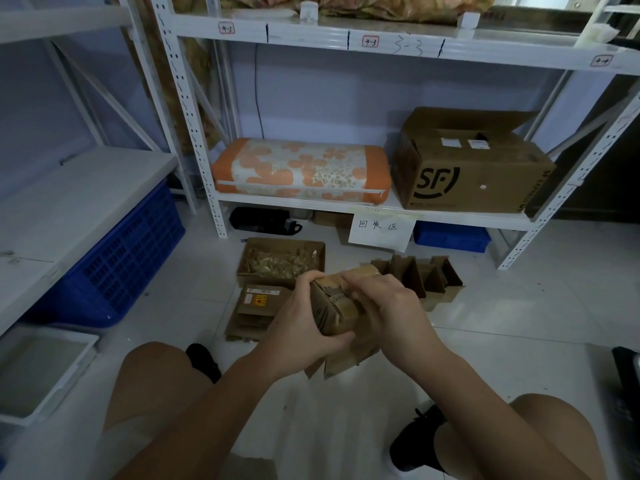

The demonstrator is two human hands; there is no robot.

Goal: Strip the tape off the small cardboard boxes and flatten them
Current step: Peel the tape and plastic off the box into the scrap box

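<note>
White floor tiles already carry flattened cardboard and opened boxes — left hand and right hand both grip one small box, unflattened.

White tiled floor — flattened cardboard, scrap-filled box.

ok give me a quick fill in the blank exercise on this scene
1. Both hands grip a small cardboard ____.
2. The big carton on the shelf is printed with the letters ____.
3. The crate under the left-hand shelf is ____ in colour.
4. The cushion beside the carton is orange and ____.

Missing words: box; SF; blue; white
</note>
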